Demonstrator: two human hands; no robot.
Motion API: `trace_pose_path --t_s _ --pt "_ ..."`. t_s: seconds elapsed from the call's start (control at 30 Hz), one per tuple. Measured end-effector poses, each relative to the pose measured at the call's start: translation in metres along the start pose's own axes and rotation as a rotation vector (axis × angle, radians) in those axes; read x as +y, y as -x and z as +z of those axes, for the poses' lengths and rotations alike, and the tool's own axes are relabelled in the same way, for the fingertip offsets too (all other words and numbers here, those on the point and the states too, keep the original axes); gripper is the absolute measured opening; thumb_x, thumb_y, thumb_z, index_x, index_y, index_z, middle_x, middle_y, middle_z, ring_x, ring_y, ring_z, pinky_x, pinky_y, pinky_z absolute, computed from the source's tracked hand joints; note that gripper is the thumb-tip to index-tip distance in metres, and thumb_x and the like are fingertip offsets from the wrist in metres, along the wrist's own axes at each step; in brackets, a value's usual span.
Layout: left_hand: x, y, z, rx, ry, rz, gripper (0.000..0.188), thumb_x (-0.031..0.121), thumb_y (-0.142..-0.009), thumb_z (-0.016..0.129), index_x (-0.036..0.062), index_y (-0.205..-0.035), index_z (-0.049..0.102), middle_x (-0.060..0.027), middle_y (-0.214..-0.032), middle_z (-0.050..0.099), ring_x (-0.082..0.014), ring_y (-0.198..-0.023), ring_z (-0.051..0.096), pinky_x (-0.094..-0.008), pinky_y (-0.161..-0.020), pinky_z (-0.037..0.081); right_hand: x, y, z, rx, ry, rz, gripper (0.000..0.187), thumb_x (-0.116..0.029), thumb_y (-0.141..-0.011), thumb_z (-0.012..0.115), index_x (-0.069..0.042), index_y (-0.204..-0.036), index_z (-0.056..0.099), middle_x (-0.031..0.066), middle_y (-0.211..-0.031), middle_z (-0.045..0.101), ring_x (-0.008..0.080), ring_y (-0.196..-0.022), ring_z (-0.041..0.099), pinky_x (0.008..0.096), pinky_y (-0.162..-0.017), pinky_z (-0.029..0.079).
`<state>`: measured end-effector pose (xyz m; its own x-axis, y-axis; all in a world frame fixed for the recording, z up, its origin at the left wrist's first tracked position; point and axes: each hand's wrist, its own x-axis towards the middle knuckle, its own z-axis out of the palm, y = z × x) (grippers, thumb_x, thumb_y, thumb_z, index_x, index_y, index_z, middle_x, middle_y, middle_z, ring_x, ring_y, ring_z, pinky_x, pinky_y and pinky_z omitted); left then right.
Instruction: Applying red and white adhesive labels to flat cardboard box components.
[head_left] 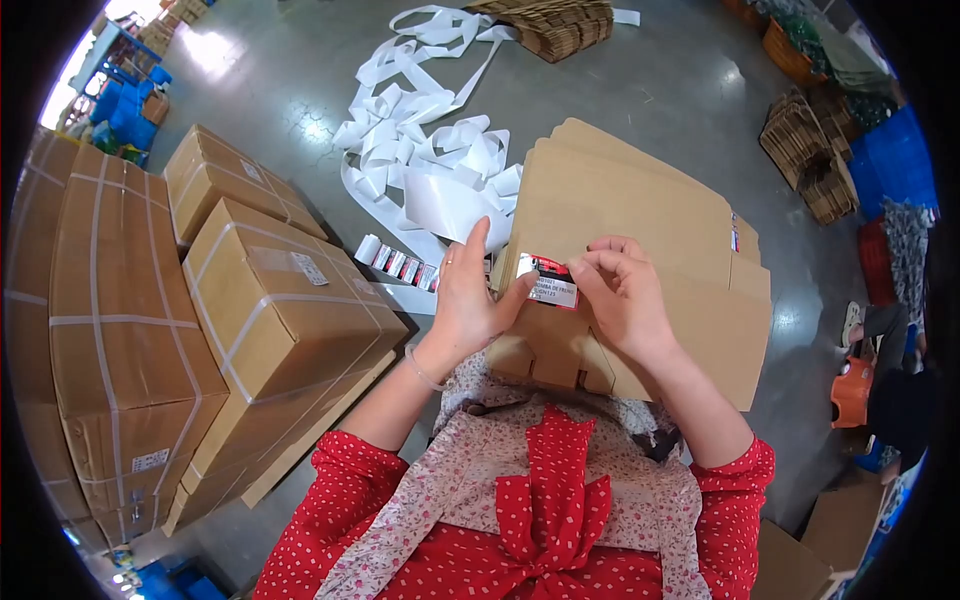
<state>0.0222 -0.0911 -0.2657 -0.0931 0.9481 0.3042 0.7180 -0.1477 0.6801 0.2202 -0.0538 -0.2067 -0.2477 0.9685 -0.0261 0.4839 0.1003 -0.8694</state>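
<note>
A stack of flat brown cardboard (640, 215) lies in front of me, probably folded cartons. A red, black and white label (548, 288) is at its left part. The fingertips and thumb of my right hand (628, 300) pinch the label's upper right corner. My left hand (468, 305) has its fingers stretched out, and its thumb touches the label's left edge. Just left of that hand, a strip of labels (400, 264) runs partly behind it. White backing paper (450, 205) rises beyond the left fingers.
Long white backing tape (415, 130) lies tangled on the grey floor (270, 75). Strapped brown cartons (290, 290) are piled on my left. Flat cardboard bundles (560, 25) lie at the far side, and more (815, 160) on the right. Another person (900, 400) is at the right edge.
</note>
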Motion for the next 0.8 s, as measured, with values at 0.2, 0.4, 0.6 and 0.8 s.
trace_pose_path --t_s 0.2,0.4,0.6,0.8 --pt "-0.002 0.000 0.005 -0.041 0.085 -0.081 0.085 0.033 -0.079 0.078 -0.0118 -0.139 0.037 -0.0263 -0.102 0.057 -0.0405 -0.095 0.055 -0.0454 -0.090 0.043 0.005 -0.002 0.000 0.117 0.572 -0.263 0.020 -0.013 -0.079 0.075 -0.003 -0.094 0.067 0.0161 -0.109 0.056 0.0333 -0.108 0.051 0.0427 -0.093 0.042" --pt "0.004 -0.004 0.000 -0.072 0.031 -0.045 0.092 0.036 -0.077 0.079 -0.0151 -0.138 0.034 -0.0273 -0.102 0.058 -0.0409 -0.097 0.056 -0.0461 -0.090 0.043 0.010 0.004 -0.068 0.470 0.814 -0.297 0.034 -0.015 -0.081 0.071 -0.002 -0.109 0.057 0.0173 -0.108 0.057 0.0366 -0.110 0.051 0.0467 -0.096 0.041" --pt "0.027 -0.024 0.002 -0.158 -0.065 -0.051 0.097 0.039 -0.078 0.078 -0.0186 -0.138 0.030 -0.0324 -0.111 0.056 -0.0430 -0.105 0.056 -0.0476 -0.092 0.043 0.094 0.054 -0.191 0.620 1.230 0.133 0.034 -0.027 -0.091 0.064 0.002 -0.110 0.062 0.0190 -0.108 0.062 0.0371 -0.103 0.058 0.0442 -0.090 0.046" --pt "0.021 -0.034 0.022 -0.114 0.175 -0.286 0.087 0.041 -0.090 0.067 -0.0202 -0.139 0.030 -0.0378 -0.124 0.051 -0.0457 -0.117 0.052 -0.0467 -0.101 0.040 0.099 0.092 -0.213 0.394 0.372 0.343 0.029 -0.019 -0.096 0.063 0.003 -0.114 0.061 0.0132 -0.096 0.069 0.0215 -0.091 0.066 0.0348 -0.076 0.053"
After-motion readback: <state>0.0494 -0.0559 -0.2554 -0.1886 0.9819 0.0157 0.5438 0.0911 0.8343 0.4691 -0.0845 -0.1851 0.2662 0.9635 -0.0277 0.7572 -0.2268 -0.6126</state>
